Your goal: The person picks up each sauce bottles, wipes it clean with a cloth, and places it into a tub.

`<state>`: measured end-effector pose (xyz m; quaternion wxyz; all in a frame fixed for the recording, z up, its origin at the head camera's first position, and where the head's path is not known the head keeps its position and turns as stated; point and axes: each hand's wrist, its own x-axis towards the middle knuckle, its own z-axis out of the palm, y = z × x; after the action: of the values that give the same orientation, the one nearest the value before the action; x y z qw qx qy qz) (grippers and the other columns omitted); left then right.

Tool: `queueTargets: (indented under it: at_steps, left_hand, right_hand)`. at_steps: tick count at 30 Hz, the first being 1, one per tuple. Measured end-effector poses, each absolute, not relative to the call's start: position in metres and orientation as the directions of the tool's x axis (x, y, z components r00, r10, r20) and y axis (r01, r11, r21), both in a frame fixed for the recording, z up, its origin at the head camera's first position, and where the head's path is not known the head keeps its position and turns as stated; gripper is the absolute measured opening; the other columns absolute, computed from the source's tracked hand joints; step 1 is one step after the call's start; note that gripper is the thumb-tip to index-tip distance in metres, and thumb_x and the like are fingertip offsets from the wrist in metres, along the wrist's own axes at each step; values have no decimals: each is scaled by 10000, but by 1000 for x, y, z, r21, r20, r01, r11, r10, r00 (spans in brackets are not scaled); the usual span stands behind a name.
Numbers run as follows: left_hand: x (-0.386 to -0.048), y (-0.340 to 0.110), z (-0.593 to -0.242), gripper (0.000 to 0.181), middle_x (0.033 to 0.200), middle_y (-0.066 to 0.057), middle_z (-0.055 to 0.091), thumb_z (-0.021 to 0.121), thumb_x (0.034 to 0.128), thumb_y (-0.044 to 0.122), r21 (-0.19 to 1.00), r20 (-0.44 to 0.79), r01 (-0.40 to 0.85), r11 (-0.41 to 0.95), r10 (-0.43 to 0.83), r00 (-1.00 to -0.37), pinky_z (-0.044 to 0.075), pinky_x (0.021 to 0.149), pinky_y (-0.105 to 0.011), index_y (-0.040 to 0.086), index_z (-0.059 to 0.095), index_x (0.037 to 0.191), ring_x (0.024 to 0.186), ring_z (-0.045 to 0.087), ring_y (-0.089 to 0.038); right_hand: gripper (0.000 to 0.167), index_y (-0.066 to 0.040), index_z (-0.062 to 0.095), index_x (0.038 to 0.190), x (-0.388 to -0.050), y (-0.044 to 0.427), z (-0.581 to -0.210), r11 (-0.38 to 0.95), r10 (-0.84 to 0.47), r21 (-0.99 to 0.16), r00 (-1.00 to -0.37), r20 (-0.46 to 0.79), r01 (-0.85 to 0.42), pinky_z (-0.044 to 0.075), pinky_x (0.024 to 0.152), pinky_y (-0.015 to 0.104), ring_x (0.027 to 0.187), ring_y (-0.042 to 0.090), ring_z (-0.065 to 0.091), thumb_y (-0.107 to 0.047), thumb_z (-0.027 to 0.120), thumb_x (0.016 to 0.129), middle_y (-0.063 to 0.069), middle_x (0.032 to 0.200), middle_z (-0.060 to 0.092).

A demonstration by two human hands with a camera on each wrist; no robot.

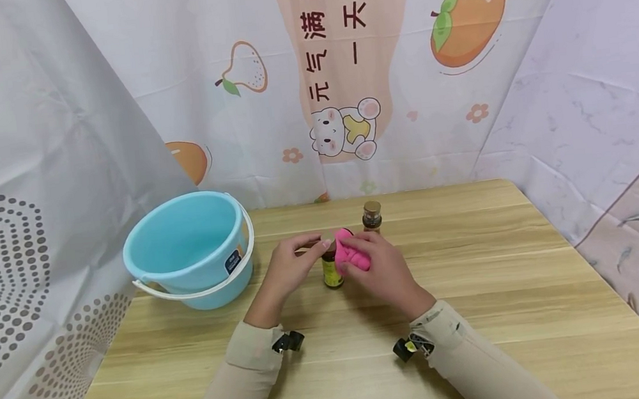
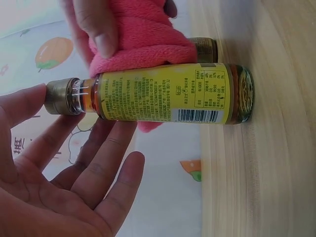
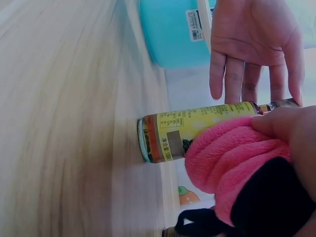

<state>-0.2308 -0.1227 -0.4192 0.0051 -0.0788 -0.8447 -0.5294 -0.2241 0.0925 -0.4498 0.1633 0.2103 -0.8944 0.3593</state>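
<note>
A small glass bottle with a yellow label (image 2: 148,96) and a bronze-coloured cap (image 2: 61,96) is upright at the middle of the table; whether its base touches the wood I cannot tell. My left hand (image 1: 292,263) holds it at the cap between thumb and fingers, the other fingers extended behind the neck. My right hand (image 1: 381,270) grips a bunched pink plush cloth (image 3: 237,153) against the label side. A black piece with a loop (image 3: 271,197) shows at the cloth. Behind the right hand stands a second dark bottle with a gold cap (image 1: 372,210).
A light blue bucket (image 1: 184,235) with a white handle (image 1: 247,258) stands at the table's left. The wood-grain table (image 1: 478,287) reaches back to a printed curtain (image 1: 266,121). More hanging cloth lines the left and right sides.
</note>
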Motion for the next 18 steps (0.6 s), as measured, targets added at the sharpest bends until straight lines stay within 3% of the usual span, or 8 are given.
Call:
queueTargets:
  at_steps: [11,18]
  left_hand:
    - [-229,-125,-419,504,1319,-15,715,696,956,532,895,103,152,419,137,-985,569,980,-506,189,720,1325,1210,670,-275]
    - [-229,-124,-418,524,1322,-20,713,690,961,533,893,95,149,425,145,-985,566,995,-506,177,706,1345,1227,664,-274]
  right_hand:
    - [495,-187,708,1350,-223,91,-458,739,-279,-540,-913,299,-403,543,727,340,910,216,658,-340,811,891,91,1247,675]
    - [514,-191,718,1338,-226,92,-467,756,-284,-535,-925,252,-378,549,755,366,947,232,658,-364,831,867,76,1242,672]
